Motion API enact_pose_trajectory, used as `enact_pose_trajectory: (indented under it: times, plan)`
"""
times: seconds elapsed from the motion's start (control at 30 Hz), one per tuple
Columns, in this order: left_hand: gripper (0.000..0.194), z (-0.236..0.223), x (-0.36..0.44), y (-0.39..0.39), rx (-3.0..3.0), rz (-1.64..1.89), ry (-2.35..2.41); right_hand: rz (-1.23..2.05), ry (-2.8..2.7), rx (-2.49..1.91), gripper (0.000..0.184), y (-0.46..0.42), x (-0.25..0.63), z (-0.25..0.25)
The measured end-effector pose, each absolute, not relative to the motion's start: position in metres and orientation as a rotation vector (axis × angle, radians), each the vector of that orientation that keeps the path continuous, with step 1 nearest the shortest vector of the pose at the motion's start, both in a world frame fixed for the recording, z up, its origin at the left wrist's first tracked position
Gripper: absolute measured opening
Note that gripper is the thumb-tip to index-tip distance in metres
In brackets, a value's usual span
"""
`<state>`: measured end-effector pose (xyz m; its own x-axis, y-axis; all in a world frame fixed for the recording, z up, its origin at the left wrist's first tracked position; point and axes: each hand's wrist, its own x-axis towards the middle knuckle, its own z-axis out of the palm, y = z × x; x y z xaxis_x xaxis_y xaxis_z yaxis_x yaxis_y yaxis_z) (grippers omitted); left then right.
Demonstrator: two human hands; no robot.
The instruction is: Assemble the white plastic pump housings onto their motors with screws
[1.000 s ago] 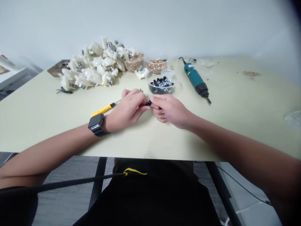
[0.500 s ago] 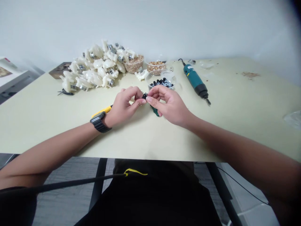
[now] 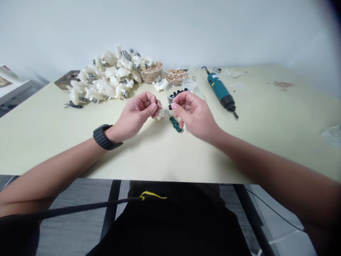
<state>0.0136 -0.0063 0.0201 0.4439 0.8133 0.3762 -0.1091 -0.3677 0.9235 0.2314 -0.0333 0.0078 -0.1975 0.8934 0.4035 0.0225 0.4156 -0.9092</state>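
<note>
Pinching a small black piece [image 3: 170,107] between thumb and forefinger, I have my right hand [image 3: 199,115] raised in front of the clear bowl [image 3: 167,91], where more black pieces [image 3: 181,92] lie. I take the step in hand to be fine fingertip work on this one piece. As I judge it, the next move calls for a light, steady pinch and a small turn of the wrist, so that the piece does not slip or tip.

My right forearm slants in from the right, palm turned toward my left, the other fingers loosely bent; the little finger is close by the handle of a green screwdriver [image 3: 176,124] lying on the table [image 3: 149,160]. Whether they touch, I cannot tell.

My left hand [image 3: 134,115] faces it across a gap, fingers curled and thumb laid against them. I cannot tell whether anything small is tucked inside. Its forearm slopes up from the lower left, with the wrist, in its dark watch strap [image 3: 102,137], above the table. Just below those fingertips shows a white plastic part [image 3: 160,115], partly hidden.
</note>
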Motion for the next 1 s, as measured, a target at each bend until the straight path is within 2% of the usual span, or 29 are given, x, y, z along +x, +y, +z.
enact_pose_trajectory:
  times: [0.2, 0.4, 0.63, 0.77, 1.0]
  plan:
    - [0.047, 0.029, 0.012, -0.015, 1.484, 0.912, 0.543, 1.01, -1.526, -0.907, 0.014, -0.038, 0.229, 0.01]
    - [0.05, 0.034, 0.014, -0.022, 1.505, 0.838, 0.51, 1.088, -1.474, -0.871, 0.022, -0.041, 0.227, 0.015]
    - [0.056, 0.034, 0.017, -0.026, 1.467, 0.788, 0.494, 1.11, -1.52, -0.885, 0.007, -0.045, 0.226, 0.016]
    - [0.056, 0.032, 0.017, -0.026, 1.489, 0.77, 0.467, 1.104, -1.559, -0.902, 0.02, -0.048, 0.226, 0.015]
    - [0.059, 0.032, 0.018, -0.027, 1.524, 0.752, 0.456, 1.127, -1.529, -0.937, 0.018, -0.048, 0.226, 0.014]
